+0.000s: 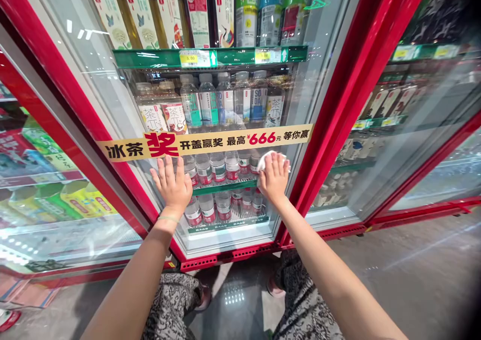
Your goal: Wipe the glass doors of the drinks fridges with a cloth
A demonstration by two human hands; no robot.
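Note:
A red-framed glass fridge door (229,235) stands in front of me, with a beige banner strip (210,143) across it. My left hand (171,184) lies on the glass at the strip's lower edge, fingers spread, holding nothing. To the right, my right hand (275,177) presses a folded white cloth (267,159) against the glass, just under the strip's right end. Most of the cloth is hidden beneath the fingers. Whether it is fabric or paper I cannot tell. Bottled drinks (218,172) show through the door between both hands.
Behind the glass, green-edged shelves (225,57) carry rows of bottles. Another fridge (349,129) stands to the right; a case of bright packets (56,200) is at the left. My legs (175,300) are below, on the grey floor (413,270). Pinkish boxes (28,292) lie at lower left.

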